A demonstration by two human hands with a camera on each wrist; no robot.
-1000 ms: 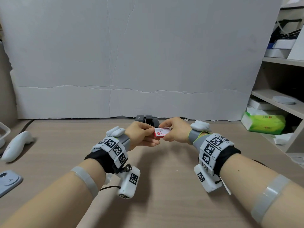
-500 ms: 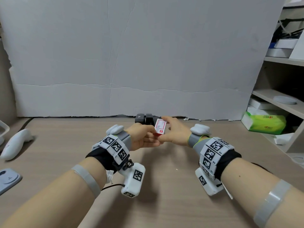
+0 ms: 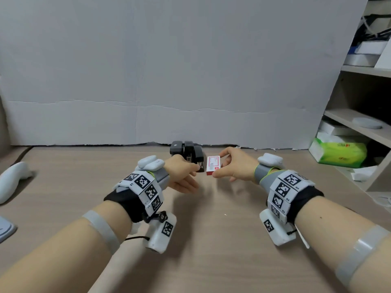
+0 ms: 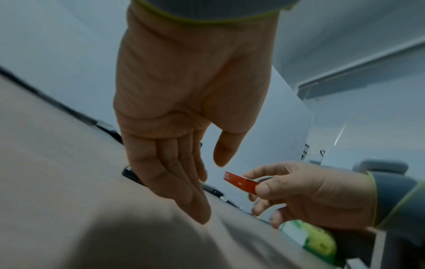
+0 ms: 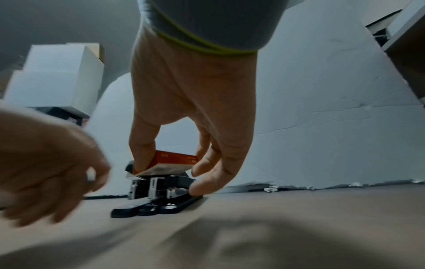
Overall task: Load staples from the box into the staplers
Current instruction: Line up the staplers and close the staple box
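Right hand (image 3: pixel 233 166) pinches staple box (image 3: pixel 213 165) near staplers (image 3: pixel 187 153); left hand (image 4: pixel 184 116) slack, empty.

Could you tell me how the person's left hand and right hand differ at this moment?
The right hand pinches the red and white staple box between thumb and fingers; the left hand holds nothing. The left hand's fingers lie straight and relaxed, the right hand's are curled. Both hover over the table near the black staplers.

left hand (image 4: pixel 184 112): our fingers are straight and loose, we hold nothing | right hand (image 3: pixel 234 166): our thumb and fingers pinch a small box (image 3: pixel 213 166) above the table | both arms reach forward, hands apart
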